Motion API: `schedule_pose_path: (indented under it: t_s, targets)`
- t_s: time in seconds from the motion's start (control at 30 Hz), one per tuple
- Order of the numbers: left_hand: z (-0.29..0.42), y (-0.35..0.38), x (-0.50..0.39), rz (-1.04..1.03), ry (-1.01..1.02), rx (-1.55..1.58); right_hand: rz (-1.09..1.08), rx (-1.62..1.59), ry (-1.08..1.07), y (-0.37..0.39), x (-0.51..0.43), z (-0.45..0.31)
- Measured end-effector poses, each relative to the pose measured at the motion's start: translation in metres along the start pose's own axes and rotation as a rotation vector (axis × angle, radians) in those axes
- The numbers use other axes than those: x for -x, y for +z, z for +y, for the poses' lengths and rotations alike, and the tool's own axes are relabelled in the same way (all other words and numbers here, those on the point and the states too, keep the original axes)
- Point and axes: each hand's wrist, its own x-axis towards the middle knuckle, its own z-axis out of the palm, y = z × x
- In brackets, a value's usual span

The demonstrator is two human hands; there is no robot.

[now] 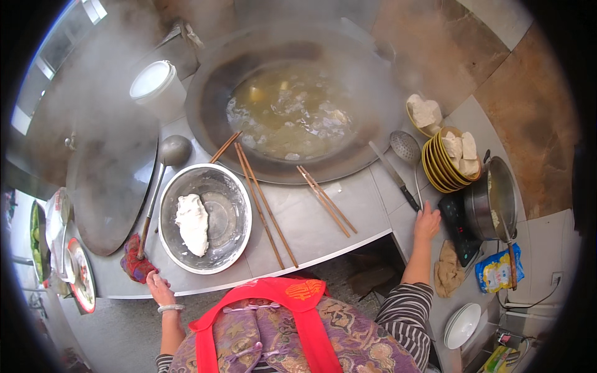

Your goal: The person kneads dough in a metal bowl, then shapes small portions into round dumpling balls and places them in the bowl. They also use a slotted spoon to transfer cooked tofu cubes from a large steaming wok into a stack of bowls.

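Note:
My left hand (160, 286), a bracelet at its wrist, is at the counter's front edge beside a crumpled red cloth (138, 263); whether it touches the cloth I cannot tell. A ladle (175, 150) lies with its handle end on that cloth. My right hand (426, 223) is at the handle end of a perforated skimmer (405, 145), next to a kitchen knife (394, 175); its grip is unclear. A metal bowl (217, 252) between my hands holds a mound of white dough or paste (192, 224). Wooden chopsticks (266, 205) lie to its right. Liquid (289, 116) with pieces in it steams in a large wok (210, 107).
A large round lid (112, 186) and a white bucket (158, 91) stand left. At right are stacked yellow-rimmed bowls (438, 163) with white blocks, a metal pot (496, 200) by a black electric cooker (459, 228), a tan cloth (448, 270) and white plates (462, 326).

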Motion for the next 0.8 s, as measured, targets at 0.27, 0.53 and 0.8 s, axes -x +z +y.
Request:
schedule_pose_path:
  t_s: [0.27,0.53,0.8]
  targets:
    - [0.023,0.020,-0.005,-0.082,0.127,-0.094,-1.066,-1.252,-0.016,0.028,0.134,-0.025]
    - [0.055,0.012,0.005,-0.196,0.320,-0.148,-0.487,-1.420,0.988,0.238,0.046,0.022]
    - [0.059,0.011,0.015,-0.247,0.327,-0.138,-0.499,-1.447,0.929,0.255,0.008,0.026]
